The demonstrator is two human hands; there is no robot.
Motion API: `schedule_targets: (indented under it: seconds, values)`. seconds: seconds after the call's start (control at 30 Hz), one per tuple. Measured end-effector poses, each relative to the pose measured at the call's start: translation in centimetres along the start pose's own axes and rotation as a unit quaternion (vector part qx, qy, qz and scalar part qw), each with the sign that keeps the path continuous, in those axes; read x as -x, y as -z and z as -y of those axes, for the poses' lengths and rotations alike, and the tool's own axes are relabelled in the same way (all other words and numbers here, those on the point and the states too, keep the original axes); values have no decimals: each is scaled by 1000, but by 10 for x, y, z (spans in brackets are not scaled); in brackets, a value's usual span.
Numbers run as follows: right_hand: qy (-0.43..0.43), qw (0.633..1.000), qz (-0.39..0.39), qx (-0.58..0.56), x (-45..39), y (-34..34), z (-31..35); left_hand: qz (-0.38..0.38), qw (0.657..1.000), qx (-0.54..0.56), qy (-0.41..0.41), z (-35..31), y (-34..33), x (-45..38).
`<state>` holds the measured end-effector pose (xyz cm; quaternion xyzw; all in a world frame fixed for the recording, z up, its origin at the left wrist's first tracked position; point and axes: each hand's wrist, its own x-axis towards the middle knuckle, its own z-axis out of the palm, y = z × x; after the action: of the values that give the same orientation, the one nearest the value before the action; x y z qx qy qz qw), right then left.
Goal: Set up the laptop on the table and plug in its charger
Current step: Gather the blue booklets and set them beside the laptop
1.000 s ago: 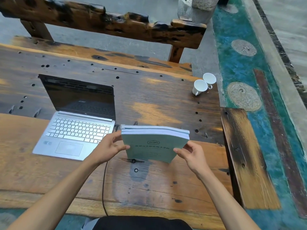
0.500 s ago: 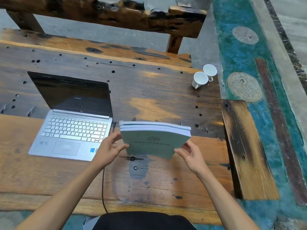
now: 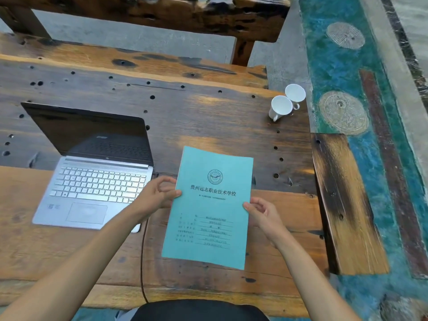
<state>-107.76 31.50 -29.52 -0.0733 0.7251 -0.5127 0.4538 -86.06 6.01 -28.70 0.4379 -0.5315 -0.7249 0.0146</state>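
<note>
Left grip: the left hand (image 3: 155,198) is set at the left edge of a teal booklet (image 3: 208,205), the fingers loosely curled and the thumb tip laid against the cover; whether the edge is truly pinched cannot be told.
Right grip: the right hand (image 3: 262,215) is placed at the booklet's right edge, the thumb touching the cover and the other fingers half open behind it; a firm hold cannot be confirmed.
Booklet: the cover is turned face up toward the camera, a round emblem and lines of printed characters being shown; whether it lies flat on the surface or is held just above cannot be told.
Laptop: a silver laptop (image 3: 92,179) is seen open on the surface (image 3: 208,117), just left of the booklet, its screen dark and its keyboard exposed; its near right corner is covered by the left forearm.
Cable: a thin dark cable (image 3: 141,262) is run from beside the laptop's right edge down over the surface's near edge; its plug end is hidden by the left hand.
Cups: two white cups (image 3: 287,101) are placed touching each other at the far right of the surface, well apart from the booklet.
Bench: a dark wooden bench (image 3: 162,15) is seen beyond the surface.
</note>
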Motion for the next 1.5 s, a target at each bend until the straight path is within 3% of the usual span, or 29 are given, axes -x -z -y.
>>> schedule_targets:
  seconds: [0.1,0.2,0.67,1.03,1.27,1.5]
  values:
    - [-89,996,6,-26,-16,-9,-11,-35,998,14,54,13,-9,-16]
    - [-127,991,10,-32,-30,-14,-24,-52,996,22,73,24,-13,-30]
    - [-189,981,-33,-32,-68,-23,-51,-105,989,-19,105,59,0,-67]
    - [-196,975,-108,-15,-72,-25,-57,-104,986,-90,96,59,2,-73]
    - [-178,973,-119,81,-74,-28,-56,-131,980,-114,95,55,-2,-68]
    - [-155,954,-155,204,-63,-36,-46,-152,947,-276,58,40,-16,-58]
